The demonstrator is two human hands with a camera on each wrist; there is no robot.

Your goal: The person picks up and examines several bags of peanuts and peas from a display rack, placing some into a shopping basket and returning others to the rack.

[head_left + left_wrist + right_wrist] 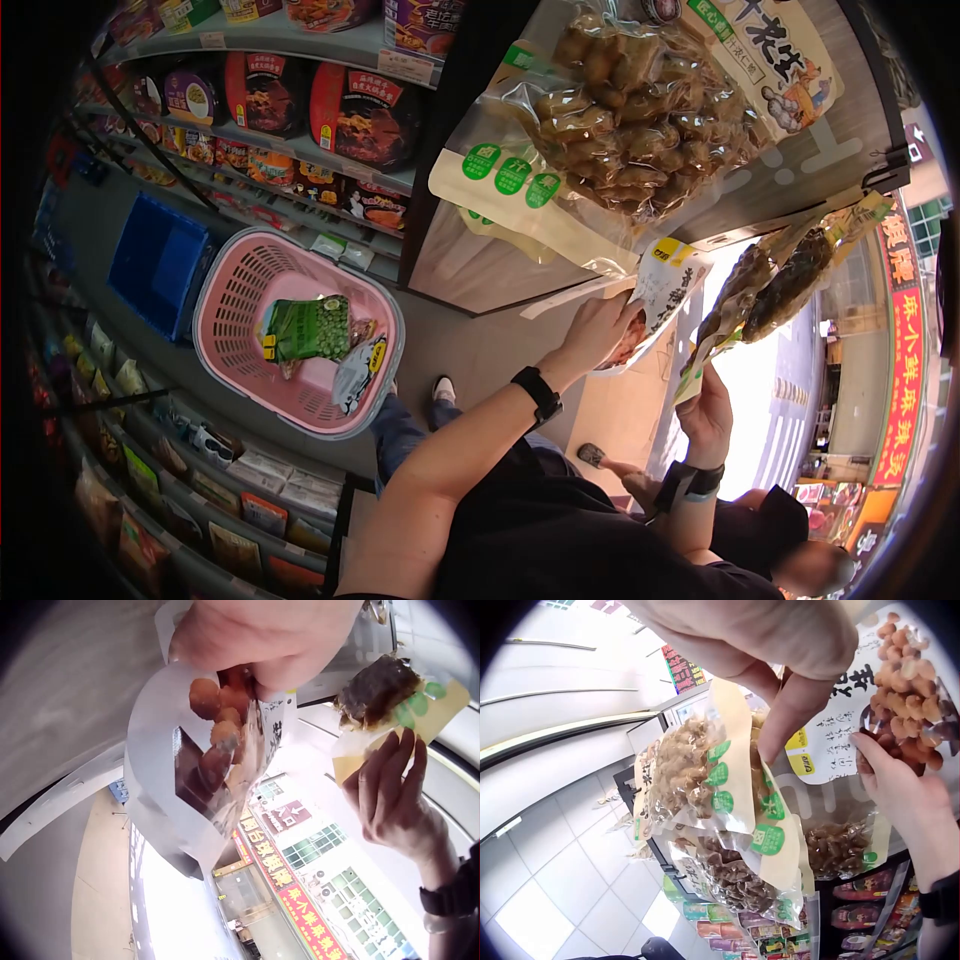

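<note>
In the head view my left hand [597, 335] grips a white packet [668, 285] with a yellow label. Through its window, the left wrist view shows round reddish-brown nuts [217, 727]. To the right, my right hand [708, 415] pinches the cream lower edge of a hanging snack bag [790, 285], seen nearly side-on. From the right wrist, cream-and-clear bags [686, 765] with green spots hang below the fingers; the thumb is partly hidden in the left wrist view. A large bag of brown, peanut-like pieces [640, 110] hangs just beyond my left hand.
A pink basket [215, 350] holding a green bag and other packets stands on the floor, beside a blue crate [150, 265]. Shelves of boxed and packaged food [265, 95] line the left side. Another person [765, 525] is at the lower right, near the bright doorway.
</note>
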